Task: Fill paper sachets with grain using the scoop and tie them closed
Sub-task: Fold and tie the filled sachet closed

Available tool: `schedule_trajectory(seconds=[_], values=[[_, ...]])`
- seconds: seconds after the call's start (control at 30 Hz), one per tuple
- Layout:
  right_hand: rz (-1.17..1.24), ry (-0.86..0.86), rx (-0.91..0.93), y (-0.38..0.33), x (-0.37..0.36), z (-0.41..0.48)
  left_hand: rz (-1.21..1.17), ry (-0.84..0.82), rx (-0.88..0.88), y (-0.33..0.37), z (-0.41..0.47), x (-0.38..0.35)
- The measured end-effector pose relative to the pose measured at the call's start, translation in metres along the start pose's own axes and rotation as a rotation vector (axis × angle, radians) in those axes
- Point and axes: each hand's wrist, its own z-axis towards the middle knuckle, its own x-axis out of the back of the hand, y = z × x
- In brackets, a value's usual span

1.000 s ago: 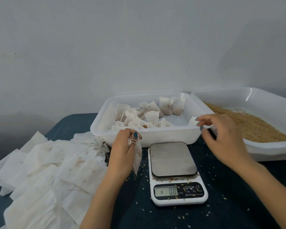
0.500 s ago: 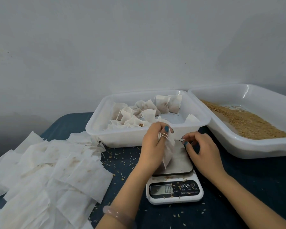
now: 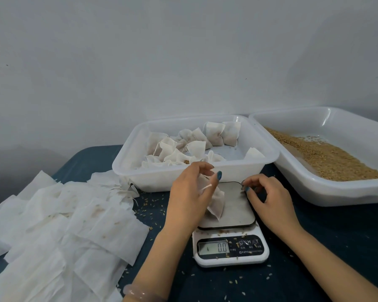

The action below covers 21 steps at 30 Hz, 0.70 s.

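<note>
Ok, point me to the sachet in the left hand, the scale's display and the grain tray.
sachet point(image 3: 216, 202), head view, on its hanging lower half.
scale display point(image 3: 213, 248), head view, middle of the screen.
grain tray point(image 3: 336, 192), head view, on its near outer wall.

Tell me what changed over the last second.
The left hand carried its sachet rightward over the scale. The right hand drew back from the sachet tray to the scale's right edge. The grain tray, paper pile and 0.0 reading stayed.
</note>
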Motion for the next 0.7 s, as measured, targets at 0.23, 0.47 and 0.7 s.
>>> schedule_trajectory(seconds=[0.23,0.47,0.7], values=[[-0.008,-0.012,0.023,0.001,0.001,-0.003,0.367,0.064,-0.036,-0.002,-0.001,0.010],[-0.027,-0.032,0.051,-0.002,0.002,-0.004,0.717,0.015,0.035,-0.010,0.000,0.019],[-0.028,-0.030,0.050,-0.001,0.002,-0.004,0.782,0.066,0.169,-0.015,0.003,0.030]])
